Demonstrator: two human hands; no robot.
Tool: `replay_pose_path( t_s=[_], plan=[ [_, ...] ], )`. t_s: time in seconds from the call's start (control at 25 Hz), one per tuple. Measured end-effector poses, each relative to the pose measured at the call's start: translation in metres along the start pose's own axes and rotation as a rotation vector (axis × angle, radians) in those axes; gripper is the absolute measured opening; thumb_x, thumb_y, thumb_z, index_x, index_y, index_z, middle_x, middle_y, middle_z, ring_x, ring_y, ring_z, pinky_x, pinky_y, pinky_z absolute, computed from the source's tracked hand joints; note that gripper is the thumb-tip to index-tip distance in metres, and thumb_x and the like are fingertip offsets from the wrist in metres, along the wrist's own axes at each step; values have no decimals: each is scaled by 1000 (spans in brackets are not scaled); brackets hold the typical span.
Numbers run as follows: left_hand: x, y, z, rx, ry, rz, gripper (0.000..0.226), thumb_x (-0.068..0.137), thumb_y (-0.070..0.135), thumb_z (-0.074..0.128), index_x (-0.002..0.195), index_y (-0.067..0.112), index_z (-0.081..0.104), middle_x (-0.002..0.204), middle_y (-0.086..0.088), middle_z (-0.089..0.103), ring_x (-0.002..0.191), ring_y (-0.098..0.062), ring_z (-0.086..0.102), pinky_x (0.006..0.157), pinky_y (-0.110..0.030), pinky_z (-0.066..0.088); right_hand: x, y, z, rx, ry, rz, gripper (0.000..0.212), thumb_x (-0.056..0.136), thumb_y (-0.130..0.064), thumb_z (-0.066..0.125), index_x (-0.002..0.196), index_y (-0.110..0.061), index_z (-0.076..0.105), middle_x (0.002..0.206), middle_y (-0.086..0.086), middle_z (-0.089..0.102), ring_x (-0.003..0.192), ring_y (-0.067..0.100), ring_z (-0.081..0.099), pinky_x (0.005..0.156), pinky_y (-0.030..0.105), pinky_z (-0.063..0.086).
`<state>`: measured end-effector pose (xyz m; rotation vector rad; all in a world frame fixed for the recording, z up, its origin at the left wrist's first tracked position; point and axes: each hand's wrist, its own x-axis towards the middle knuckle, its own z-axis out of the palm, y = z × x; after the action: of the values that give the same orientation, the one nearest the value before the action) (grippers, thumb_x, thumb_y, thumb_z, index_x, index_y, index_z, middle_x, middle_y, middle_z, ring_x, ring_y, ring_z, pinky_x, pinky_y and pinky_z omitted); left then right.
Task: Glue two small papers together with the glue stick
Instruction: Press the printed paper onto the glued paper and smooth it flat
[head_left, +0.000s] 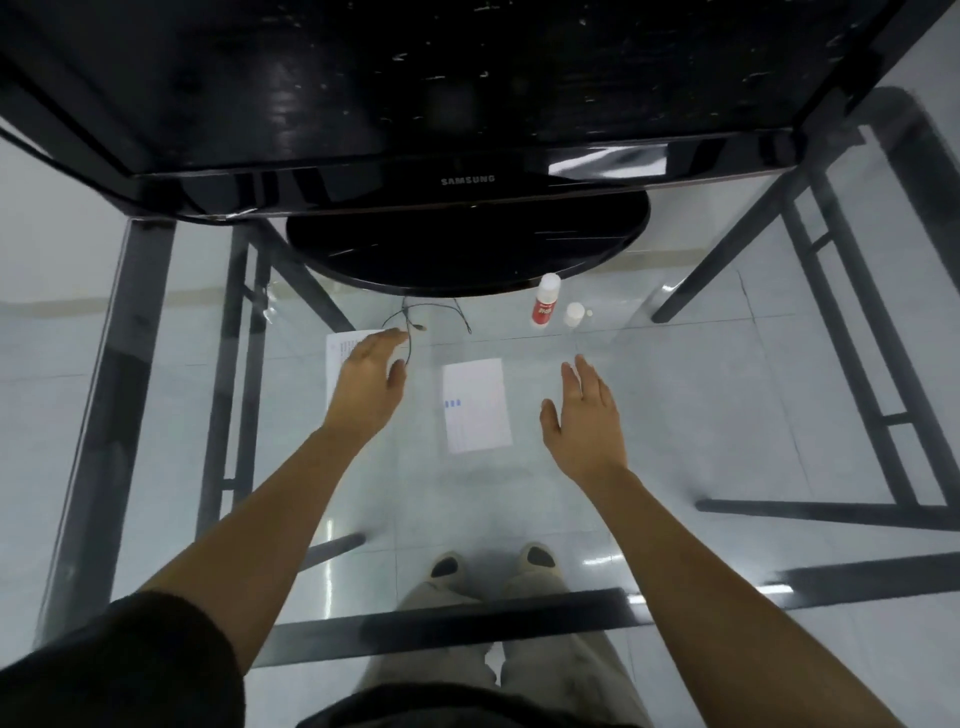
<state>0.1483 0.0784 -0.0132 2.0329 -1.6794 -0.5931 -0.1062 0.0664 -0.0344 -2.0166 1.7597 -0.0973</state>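
Hands poised over two papers on a glass table (691, 426).

Left paper (335, 364) lies partly under the left hand (371, 387), fingers straight and empty; contact cannot be told. A thin cable (413, 325) runs just beyond it. The second paper (475, 405) lies between the hands, apart from both. The glue stick (545, 304) stands near the monitor (467, 179), what looks like its cap (574, 314) beside it. The right hand (584, 415) is open, holding nothing. Likely hazards: a reach snagging the cable or toppling the stick, and sheets sliding on smooth glass.
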Motion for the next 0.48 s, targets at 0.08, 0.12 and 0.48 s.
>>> replay_pose_path(
  t_s=[0.08,0.12,0.48],
  plan=[
    [-13,-22,-10,80,-4,-50,35,92,5,51,127,2,50,131,-22,53,120,-38,49,103,-46,40,-9,-19,4,160,63,7,51,95,-31,47,138,-6,37,145,14,35,133,30,32,109,37,30],
    [-18,-29,-13,105,-14,-64,36,92,5,52,127,1,50,131,-23,53,119,-41,50,101,-49,41,-13,-28,7,217,72,17,50,93,-31,50,135,-6,41,139,13,41,129,29,37,105,35,34],
    [-49,-41,-8,150,-92,19,37,91,7,52,127,-3,50,133,-22,50,124,-38,40,106,-42,34,-25,-59,22,351,21,173,66,80,-25,71,134,-10,37,135,12,39,122,27,41,98,35,41]
  ],
)
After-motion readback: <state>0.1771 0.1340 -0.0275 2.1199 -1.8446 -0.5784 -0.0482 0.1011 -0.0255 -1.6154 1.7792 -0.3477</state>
